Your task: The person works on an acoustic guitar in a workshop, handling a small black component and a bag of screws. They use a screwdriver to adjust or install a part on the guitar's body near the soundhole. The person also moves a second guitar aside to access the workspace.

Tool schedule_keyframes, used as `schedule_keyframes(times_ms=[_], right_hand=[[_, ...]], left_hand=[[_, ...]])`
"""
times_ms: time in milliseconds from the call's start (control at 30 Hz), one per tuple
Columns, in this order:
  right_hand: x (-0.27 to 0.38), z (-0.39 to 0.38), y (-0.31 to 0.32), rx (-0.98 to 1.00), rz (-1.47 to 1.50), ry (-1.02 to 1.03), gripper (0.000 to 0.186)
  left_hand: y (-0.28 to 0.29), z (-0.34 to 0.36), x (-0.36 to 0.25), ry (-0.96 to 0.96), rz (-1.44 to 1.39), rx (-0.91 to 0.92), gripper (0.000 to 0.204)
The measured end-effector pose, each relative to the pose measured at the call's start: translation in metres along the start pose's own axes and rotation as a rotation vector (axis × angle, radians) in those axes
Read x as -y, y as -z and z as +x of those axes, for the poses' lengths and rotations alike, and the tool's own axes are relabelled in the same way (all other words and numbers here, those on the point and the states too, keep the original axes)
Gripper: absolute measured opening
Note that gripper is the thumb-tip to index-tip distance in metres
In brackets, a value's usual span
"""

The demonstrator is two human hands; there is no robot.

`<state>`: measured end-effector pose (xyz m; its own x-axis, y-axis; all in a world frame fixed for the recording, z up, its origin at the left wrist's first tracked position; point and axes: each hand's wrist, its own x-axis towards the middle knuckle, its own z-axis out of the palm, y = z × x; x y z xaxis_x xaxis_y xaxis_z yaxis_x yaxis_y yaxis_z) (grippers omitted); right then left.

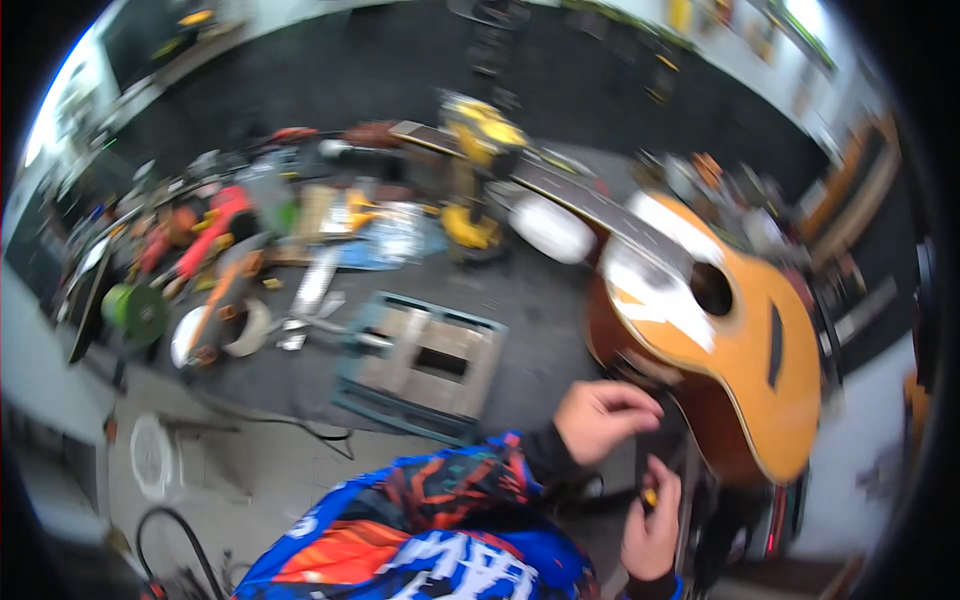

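Orange wooden guitar lies face-up on the workbench, seemingly mid-job, though blur hides what is done or left, the right hand grasping a small yellow-and-black object, the left hand's hold impossible to tell.

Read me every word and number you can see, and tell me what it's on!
Blue, orange and black patterned cloth sleeve: big white letters, but I won't copy them out.
Yellow and black power drill: any writing is too blurred to read.
Small yellow and dark object in the right fingers: too small and blurred.
Orange-brown wooden guitar: no writing I can read.
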<state>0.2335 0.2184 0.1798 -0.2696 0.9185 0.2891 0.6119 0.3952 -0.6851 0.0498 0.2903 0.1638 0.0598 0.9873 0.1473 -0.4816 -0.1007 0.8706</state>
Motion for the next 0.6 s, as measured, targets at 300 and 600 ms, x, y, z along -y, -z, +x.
schedule_keyframes(times_ms=[300,600], right_hand=[[0.015,-0.016,0.045,-0.255,-0.019,0.169,0.036],[-0.010,-0.022,0.063,-0.233,-0.115,0.271,0.039]], left_hand=[[-0.010,-0.021,0.011,0.245,-0.664,0.182,0.013],[-0.024,-0.018,0.021,0.359,-0.712,0.254,0.014]])
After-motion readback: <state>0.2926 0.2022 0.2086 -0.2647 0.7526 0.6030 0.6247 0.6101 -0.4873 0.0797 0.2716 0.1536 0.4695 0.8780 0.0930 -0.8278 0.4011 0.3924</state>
